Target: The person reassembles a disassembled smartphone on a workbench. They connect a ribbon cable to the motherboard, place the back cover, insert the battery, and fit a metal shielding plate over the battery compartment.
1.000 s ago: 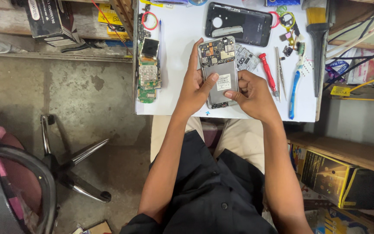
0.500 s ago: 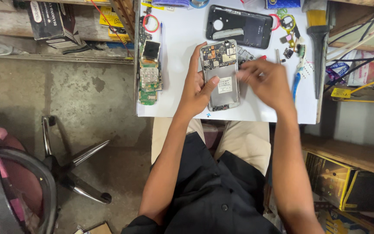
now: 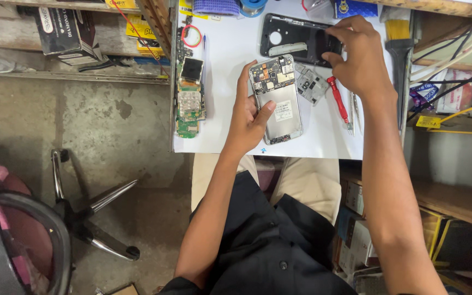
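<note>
Under the left hand (image 3: 249, 117) lies the opened phone (image 3: 277, 98), thumb across it

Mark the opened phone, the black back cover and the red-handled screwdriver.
opened phone (image 3: 282, 109), head view, on its metal inner plate.
black back cover (image 3: 293, 38), head view, on its left half.
red-handled screwdriver (image 3: 337, 98), head view, on its handle.

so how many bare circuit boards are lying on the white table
2, maybe more hidden. A green keypad circuit board with a small screen lies along the white table's left edge. A small grey square board lies between the opened silver phone and the red-handled screwdriver.
</note>
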### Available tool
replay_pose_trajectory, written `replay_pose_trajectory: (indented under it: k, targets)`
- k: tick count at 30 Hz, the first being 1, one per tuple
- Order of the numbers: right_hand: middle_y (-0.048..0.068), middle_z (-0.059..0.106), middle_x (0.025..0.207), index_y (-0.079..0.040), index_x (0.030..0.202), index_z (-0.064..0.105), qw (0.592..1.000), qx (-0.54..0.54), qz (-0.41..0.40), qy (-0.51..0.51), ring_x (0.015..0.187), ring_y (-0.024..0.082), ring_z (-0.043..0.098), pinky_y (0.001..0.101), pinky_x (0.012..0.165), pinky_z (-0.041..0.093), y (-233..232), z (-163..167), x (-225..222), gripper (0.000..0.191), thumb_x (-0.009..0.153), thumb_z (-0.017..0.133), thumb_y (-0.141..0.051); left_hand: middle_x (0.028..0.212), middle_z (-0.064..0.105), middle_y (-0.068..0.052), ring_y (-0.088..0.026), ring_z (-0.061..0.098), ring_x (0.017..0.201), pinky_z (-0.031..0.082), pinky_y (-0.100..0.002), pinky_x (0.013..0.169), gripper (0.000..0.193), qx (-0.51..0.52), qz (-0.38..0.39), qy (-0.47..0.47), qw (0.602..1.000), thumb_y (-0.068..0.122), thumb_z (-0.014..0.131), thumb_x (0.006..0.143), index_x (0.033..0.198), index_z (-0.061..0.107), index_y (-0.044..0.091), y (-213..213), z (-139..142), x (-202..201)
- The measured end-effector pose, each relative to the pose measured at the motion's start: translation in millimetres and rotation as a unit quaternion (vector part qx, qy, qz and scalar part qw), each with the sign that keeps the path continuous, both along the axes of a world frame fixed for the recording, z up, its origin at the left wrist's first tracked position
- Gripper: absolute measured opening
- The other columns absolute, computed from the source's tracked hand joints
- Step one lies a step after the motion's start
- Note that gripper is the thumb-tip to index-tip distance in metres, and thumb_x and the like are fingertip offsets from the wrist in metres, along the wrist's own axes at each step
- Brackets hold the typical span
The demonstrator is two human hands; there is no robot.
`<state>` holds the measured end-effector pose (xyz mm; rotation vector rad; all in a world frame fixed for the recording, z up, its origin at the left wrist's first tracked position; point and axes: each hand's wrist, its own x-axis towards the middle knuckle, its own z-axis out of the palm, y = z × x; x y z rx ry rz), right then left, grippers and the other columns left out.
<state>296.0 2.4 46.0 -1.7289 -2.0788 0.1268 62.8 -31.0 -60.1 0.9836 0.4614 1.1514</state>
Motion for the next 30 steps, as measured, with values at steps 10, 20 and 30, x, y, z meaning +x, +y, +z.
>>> replay_pose_trajectory:
  k: [10, 20, 30]
  targets:
    - [0.017, 0.065, 0.123, -0.001, 0.124, 0.073, 0.996, -0.049, -0.076, 0.023, 0.098, 0.034, 0.064, 0.0424, 0.087, 0.051, -8, 7, -24, 0.039, 0.087, 0.083, -0.008, 0.152, 0.051, -0.019, -0.024, 0.057, 0.137, 0.046, -0.035, 0.117, 0.081, -0.025, 0.048, -0.01, 0.998, -0.009, 0.055, 0.102, 0.166, 0.011, 0.011, -4, 8, -1]
    - [0.022, 0.06, 0.124, 0.009, 0.128, 0.066, 0.998, -0.043, 0.007, 0.055, 0.113, 0.038, 0.058, 0.0442, 0.094, 0.051, -84, 0, -102, 0.084, 0.065, 0.097, -0.037, 0.138, 0.057, -0.018, -0.019, 0.059, 0.104, 0.048, -0.029, 0.079, 0.076, -0.13, 0.213, 0.101, 0.963, -0.007, 0.058, 0.099, 0.161, 0.015, 0.006, -24, 22, -5]
    - [0.022, 0.06, 0.114, 0.012, 0.12, 0.066, 0.993, -0.115, -0.019, 0.008, 0.106, 0.04, 0.056, 0.0471, 0.09, 0.049, -84, -3, -103, 0.079, 0.058, 0.091, -0.03, 0.144, 0.045, -0.019, -0.02, 0.049, 0.127, 0.043, -0.032, 0.107, 0.07, -0.128, 0.228, 0.074, 0.962, -0.014, 0.053, 0.095, 0.155, 0.019, 0.003, -37, 13, 14]
